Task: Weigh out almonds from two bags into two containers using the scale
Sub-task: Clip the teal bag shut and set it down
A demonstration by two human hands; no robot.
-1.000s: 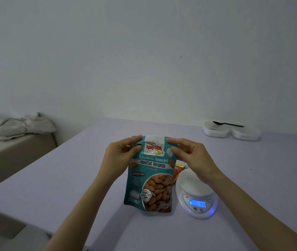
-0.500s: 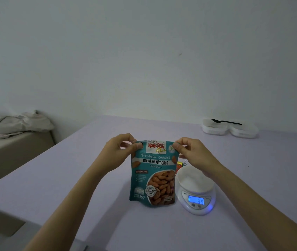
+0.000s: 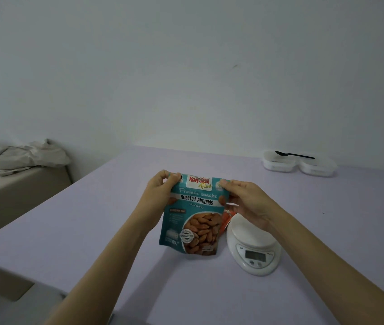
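Teal foil pouch of roasted almonds point(image 3: 195, 216), head view: held upright over the pale lilac table point(image 3: 92, 231), near its middle, printed face toward the camera; whether its base touches the table cannot be told. Left hand point(image 3: 160, 191) pinches the pouch's top left corner, thumb in front, fingers curled behind. Right hand point(image 3: 245, 200) pinches the top right corner likewise. Top edge runs level between them. Round white plastic kitchen scale point(image 3: 254, 245) sits on the table just right of the pouch, below the right wrist; display dark grey. Orange packet point(image 3: 226, 220), mostly hidden, shows between pouch and scale. Far right of table: two white plastic containers point(image 3: 279, 164), side by side and touching, thin black plastic spoon point(image 3: 294, 156) lying across their rims. Left background: crumpled grey cloth point(image 3: 24, 156) on a beige ledge point(image 3: 10, 191).
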